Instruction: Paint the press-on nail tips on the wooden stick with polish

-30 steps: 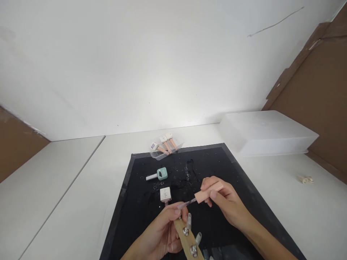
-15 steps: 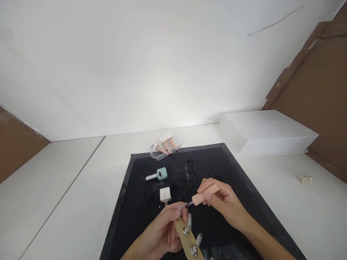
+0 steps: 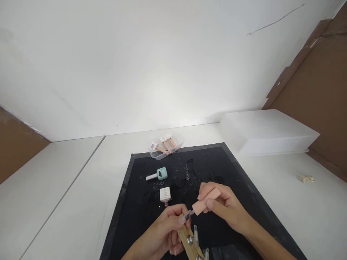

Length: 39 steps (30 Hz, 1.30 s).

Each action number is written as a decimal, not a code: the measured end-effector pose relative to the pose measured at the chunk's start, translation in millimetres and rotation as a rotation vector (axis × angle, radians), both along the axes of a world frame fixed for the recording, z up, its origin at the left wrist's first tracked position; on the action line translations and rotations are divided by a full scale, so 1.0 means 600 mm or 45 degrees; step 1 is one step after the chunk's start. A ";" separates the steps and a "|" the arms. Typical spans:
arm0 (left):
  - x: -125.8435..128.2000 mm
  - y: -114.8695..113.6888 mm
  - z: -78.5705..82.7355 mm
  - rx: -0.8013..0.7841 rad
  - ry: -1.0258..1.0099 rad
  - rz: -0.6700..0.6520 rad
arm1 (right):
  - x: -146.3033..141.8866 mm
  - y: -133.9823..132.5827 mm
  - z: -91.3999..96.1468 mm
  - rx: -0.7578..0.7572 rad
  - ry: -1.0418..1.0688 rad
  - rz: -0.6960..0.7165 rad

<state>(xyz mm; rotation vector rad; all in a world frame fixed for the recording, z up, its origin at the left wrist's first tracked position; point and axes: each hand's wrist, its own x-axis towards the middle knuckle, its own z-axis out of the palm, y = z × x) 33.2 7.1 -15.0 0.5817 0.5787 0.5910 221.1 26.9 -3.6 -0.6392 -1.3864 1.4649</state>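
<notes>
Brush (image 3: pixel 206 202), peach-handled, sits at the lower middle of the frame, grasped between the fingers and thumb of the right hand (image 3: pixel 227 207). Its long axis runs diagonally: handle end toward the upper right, bristle end pointing lower left at a clear nail tip (image 3: pixel 187 217); whether they touch is too small to tell. The left hand (image 3: pixel 169 229) grips a wooden strip (image 3: pixel 185 240), slanting down rightward to the bottom edge, above a black mat (image 3: pixel 135 216).
</notes>
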 end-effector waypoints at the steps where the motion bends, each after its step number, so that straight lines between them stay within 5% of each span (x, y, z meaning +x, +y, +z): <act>1: 0.000 -0.001 -0.002 0.006 -0.007 -0.001 | 0.001 0.001 -0.002 -0.017 -0.011 -0.055; 6: -0.003 -0.003 -0.011 0.066 0.056 -0.016 | 0.004 0.005 -0.018 -0.084 0.026 -0.221; 14: -0.003 0.000 -0.011 0.084 0.136 -0.061 | -0.001 0.002 -0.003 0.004 0.086 0.153; 22: -0.002 -0.004 -0.009 0.152 0.234 -0.038 | 0.002 0.006 -0.015 -0.095 0.008 -0.192; 30: -0.001 -0.001 -0.011 0.230 0.298 -0.041 | -0.003 0.001 -0.003 -0.010 0.087 0.154; 36: -0.003 -0.007 -0.012 0.234 0.272 -0.040 | -0.004 0.006 -0.004 -0.177 0.030 -0.153; 39: -0.004 -0.008 -0.012 0.238 0.305 -0.053 | -0.003 0.005 -0.007 -0.192 0.078 -0.109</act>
